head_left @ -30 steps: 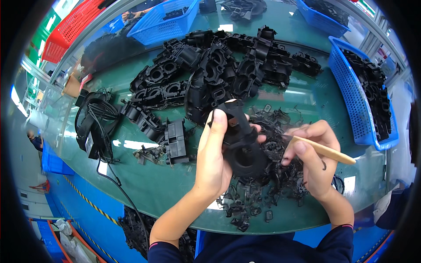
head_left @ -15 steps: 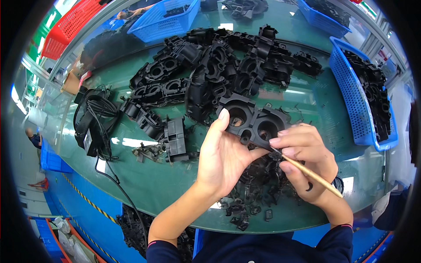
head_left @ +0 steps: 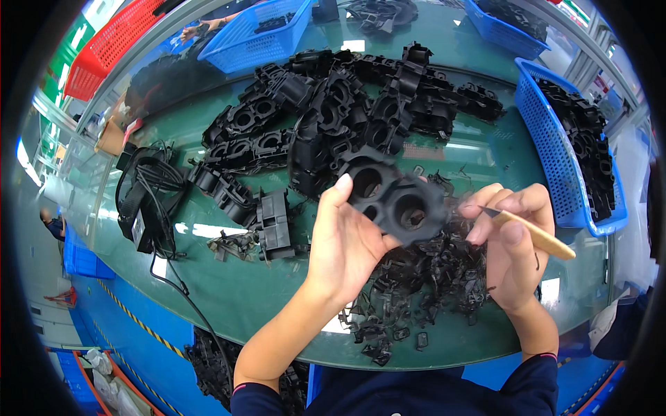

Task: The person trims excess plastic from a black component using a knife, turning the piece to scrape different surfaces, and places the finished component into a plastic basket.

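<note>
My left hand (head_left: 347,243) gripped the black two-hole plastic housing (head_left: 392,197), long axis toward four o'clock; my right hand (head_left: 510,243), pinching the wooden-handled knife (head_left: 534,234), sat at its three o'clock.

A green work table (head_left: 229,298) with a glossy top reflecting overhead light. Blue plastic baskets (head_left: 555,159) stand along its far and right edges, a red basket (head_left: 104,59) at far left. Blue floor (head_left: 118,333) with yellow-black striped tape lies below left.
</note>
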Motion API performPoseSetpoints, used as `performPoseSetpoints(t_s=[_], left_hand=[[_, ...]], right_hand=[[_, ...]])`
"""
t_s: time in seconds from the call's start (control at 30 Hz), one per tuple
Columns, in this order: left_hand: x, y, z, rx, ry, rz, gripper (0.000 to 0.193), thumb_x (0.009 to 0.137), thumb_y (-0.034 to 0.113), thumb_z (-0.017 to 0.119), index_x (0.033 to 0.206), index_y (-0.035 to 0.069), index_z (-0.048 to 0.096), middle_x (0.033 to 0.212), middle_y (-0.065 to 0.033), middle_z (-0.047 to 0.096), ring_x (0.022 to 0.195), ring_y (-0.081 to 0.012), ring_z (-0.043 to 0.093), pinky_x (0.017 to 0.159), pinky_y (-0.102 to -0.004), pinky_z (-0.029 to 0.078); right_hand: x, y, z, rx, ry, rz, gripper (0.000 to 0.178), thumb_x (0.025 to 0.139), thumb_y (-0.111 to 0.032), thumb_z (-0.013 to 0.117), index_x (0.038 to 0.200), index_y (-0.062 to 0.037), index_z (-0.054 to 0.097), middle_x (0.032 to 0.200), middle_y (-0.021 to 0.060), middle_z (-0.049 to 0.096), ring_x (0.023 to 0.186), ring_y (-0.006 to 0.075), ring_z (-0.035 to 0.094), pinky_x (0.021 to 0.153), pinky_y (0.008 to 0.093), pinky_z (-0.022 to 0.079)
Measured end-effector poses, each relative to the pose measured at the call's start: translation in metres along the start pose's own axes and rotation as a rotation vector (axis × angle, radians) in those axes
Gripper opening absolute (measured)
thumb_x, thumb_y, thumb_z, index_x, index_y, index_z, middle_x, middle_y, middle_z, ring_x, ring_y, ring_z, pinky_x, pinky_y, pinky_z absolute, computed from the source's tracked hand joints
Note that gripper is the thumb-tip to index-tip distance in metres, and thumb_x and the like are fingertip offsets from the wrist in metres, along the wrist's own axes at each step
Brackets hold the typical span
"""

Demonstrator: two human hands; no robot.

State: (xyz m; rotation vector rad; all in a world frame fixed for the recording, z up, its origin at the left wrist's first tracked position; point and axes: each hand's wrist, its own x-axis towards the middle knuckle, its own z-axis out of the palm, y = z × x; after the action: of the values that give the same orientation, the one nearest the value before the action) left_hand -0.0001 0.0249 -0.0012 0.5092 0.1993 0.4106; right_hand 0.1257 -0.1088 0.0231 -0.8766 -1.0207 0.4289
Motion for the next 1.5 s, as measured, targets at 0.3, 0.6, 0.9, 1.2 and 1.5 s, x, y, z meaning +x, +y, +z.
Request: performPoseSetpoints(t_s=[0.3, 0.6, 0.9, 1.2, 1.5], left_hand=[[-0.007, -0.008, -0.007, -0.249, -0.027, 0.037, 0.066, 0.088, 0.053, 0.038, 0.134, 0.005, 0.037, 0.119, -0.0144, 0.045, 0.105, -0.0299, 0.048, 0.093, -0.0469, 0.043], [-0.007, -0.006, 0.002, 0.177, 0.235, 0.065, 0.049, 0.094, 0.048, 0.037, 0.12, 0.008, 0.047, 0.107, -0.0103, 0.057, 0.093, -0.0227, 0.059, 0.083, -0.0375, 0.049], [-0.009, -0.006, -0.002, 0.237, 0.035, -0.047, 0.079, 0.082, 0.064, 0.046, 0.124, -0.003, 0.042, 0.122, -0.0169, 0.051, 0.105, -0.023, 0.055, 0.092, -0.0378, 0.045], [-0.005, -0.003, -0.006, 0.087, 0.108, 0.072, 0.062, 0.089, 0.052, 0.035, 0.124, 0.002, 0.047, 0.104, -0.0148, 0.06, 0.089, -0.0213, 0.06, 0.078, -0.0342, 0.05], [-0.003, -0.009, 0.007, 0.165, 0.061, 0.203, 0.075, 0.087, 0.067, 0.027, 0.136, 0.01, 0.033, 0.098, -0.0091, 0.055, 0.077, -0.0181, 0.056, 0.064, -0.028, 0.05]], right_hand=[[-0.006, 0.001, 0.013, 0.019, -0.118, 0.217, 0.014, 0.086, -0.012, 0.056, 0.09, -0.0032, 0.046, 0.068, 0.016, 0.06, 0.075, 0.0267, 0.062, 0.076, 0.0407, 0.051], [-0.007, 0.013, 0.012, 0.014, -0.023, 0.342, 0.015, 0.088, -0.013, 0.055, 0.092, -0.0015, 0.046, 0.075, 0.015, 0.059, 0.071, 0.0225, 0.06, 0.073, 0.037, 0.05], [-0.009, 0.023, 0.006, 0.112, -0.02, 0.359, 0.012, 0.086, -0.005, 0.058, 0.093, 0.0013, 0.052, 0.09, 0.0141, 0.064, 0.084, 0.0181, 0.063, 0.075, 0.0282, 0.05], [-0.005, 0.015, 0.003, 0.115, 0.073, 0.244, 0.011, 0.088, -0.002, 0.054, 0.095, 0.0026, 0.049, 0.094, 0.0165, 0.06, 0.09, 0.0227, 0.063, 0.082, 0.0363, 0.052], [-0.009, -0.008, 0.016, -0.392, -0.184, -0.049, 0.022, 0.074, 0.003, 0.068, 0.091, 0.0002, 0.054, 0.098, 0.0204, 0.063, 0.083, 0.0247, 0.063, 0.073, 0.0325, 0.05]])
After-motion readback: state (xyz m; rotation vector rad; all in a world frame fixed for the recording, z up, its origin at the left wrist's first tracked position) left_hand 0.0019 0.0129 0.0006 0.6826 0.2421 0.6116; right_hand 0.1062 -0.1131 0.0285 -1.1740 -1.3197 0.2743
